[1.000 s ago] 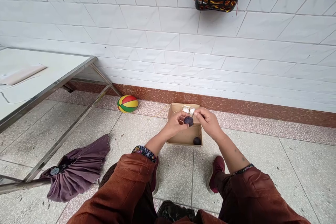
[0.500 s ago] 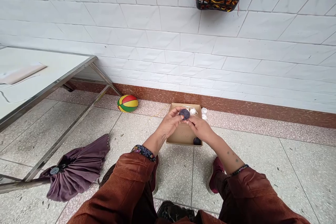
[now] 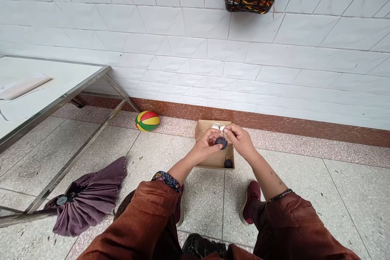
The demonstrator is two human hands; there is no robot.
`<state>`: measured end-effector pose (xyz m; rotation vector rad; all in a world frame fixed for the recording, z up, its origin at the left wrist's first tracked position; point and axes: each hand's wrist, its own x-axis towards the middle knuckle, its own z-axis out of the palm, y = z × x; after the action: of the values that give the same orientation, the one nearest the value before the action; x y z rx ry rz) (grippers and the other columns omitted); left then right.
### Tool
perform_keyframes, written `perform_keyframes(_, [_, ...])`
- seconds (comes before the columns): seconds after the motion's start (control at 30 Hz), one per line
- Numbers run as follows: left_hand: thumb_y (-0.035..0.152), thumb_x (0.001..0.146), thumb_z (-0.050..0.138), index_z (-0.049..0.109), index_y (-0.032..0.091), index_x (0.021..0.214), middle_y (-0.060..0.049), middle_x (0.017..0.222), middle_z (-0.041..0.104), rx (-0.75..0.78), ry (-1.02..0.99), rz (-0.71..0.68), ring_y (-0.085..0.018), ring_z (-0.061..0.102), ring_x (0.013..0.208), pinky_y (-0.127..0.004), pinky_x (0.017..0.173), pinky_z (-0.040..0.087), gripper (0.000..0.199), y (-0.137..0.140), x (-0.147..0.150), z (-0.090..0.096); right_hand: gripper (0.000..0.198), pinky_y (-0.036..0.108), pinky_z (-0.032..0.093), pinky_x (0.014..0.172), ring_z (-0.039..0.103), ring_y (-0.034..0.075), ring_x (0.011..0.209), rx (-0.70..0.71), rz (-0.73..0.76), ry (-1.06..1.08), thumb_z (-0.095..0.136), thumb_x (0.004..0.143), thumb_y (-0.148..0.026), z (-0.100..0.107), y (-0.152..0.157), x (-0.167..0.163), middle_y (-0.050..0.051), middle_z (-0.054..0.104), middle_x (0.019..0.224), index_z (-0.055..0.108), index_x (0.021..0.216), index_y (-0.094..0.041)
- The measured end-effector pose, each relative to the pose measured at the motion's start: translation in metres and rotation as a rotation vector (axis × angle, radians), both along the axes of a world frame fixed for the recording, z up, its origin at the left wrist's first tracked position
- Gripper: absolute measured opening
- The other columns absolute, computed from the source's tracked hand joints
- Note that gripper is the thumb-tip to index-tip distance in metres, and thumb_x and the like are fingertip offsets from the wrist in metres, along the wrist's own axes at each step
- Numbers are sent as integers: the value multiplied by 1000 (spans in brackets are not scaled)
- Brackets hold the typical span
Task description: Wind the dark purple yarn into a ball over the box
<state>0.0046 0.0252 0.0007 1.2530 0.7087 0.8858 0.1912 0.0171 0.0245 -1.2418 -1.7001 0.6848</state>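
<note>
A dark grey-purple ball of yarn (image 3: 221, 143) is held in my left hand (image 3: 205, 146), over a shallow cardboard box (image 3: 210, 163) on the floor. My right hand (image 3: 241, 142) pinches a strand of yarn (image 3: 224, 136) just above the ball, its fingertips close together. In the box's near right corner rests a second dark yarn ball (image 3: 228, 163). White yarn (image 3: 215, 126) lies in the far part of the box, partly hidden behind my fingers.
A multicoloured ball (image 3: 147, 121) sits by the wall. To the left stand a metal-framed table (image 3: 70, 69) and a folded purple umbrella (image 3: 91, 199) on the floor. A black basket (image 3: 250, 6) hangs on the tiled wall. My shoes (image 3: 252, 203) flank the box.
My right hand has moved up and away from the yarn ball, drawing a strand taut. The ball has shifted slightly right and down in my left hand.
</note>
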Motion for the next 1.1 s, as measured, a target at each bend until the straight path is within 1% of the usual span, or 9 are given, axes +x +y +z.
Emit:
perform_keyframes(0.1, [33,79,80,57,25,126,-3,101,66,-15,-86,-66,-14,60,88,-29,82,45,53,-3,2,6,24,28,41,66,53,17,67,-91,-68,-18,51,96,-40,-11,5,3,0,60,74,61,84,-22])
perform_keyframes(0.27, [36,81,77,68,22,117,-7,109,65,-67,-150,-31,-17,60,92,-29,77,49,39,-5,0,13,24,28,41,65,55,18,69,-151,-22,-99,47,97,-36,-24,6,0,0,61,74,60,83,-23])
perform_keyframes(0.4, [31,79,78,70,23,117,-7,114,64,-133,-218,-8,-17,60,93,-29,80,51,39,-6,-4,15,18,29,44,67,61,20,74,-167,36,-153,47,95,-25,-32,5,-5,2,66,79,63,87,-24])
perform_keyframes(0.53, [28,77,80,69,22,114,-7,121,64,-178,-230,7,-13,61,86,-28,78,50,40,-4,-7,18,14,31,48,74,64,21,84,-155,73,-246,51,94,-19,-37,3,-10,4,70,89,64,94,-23])
perform_keyframes(0.63, [29,74,83,67,21,112,-6,115,65,-210,-228,66,-12,62,83,-28,77,50,42,2,-8,18,15,32,48,81,65,22,94,-123,146,-306,51,98,-21,-35,-1,-13,7,71,102,66,103,-22])
perform_keyframes(0.7, [30,71,85,65,21,111,-5,111,65,-205,-211,148,-12,61,83,-28,77,50,45,6,-9,15,17,32,48,81,65,21,93,-99,209,-326,49,101,-24,-29,-5,-14,7,71,103,66,104,-23])
perform_keyframes(0.87, [31,69,86,65,19,109,-4,106,67,-94,-32,333,-12,59,84,-28,78,49,47,12,-11,7,21,29,46,73,59,17,75,-40,337,-260,50,101,-32,-7,-11,-11,2,65,82,64,89,-21])
perform_keyframes(0.97, [32,69,86,65,19,107,-3,96,68,-60,40,280,-13,59,82,-28,80,47,45,10,-9,5,21,28,46,72,58,16,73,-31,302,-135,51,100,-34,6,-11,-7,1,64,80,64,89,-21])
perform_keyframes(1.1, [33,71,86,67,18,103,-3,93,67,-41,3,52,-13,60,82,-28,81,47,41,1,-4,11,21,31,47,75,60,18,77,6,162,-73,54,98,-35,7,-4,0,3,67,83,64,86,-22])
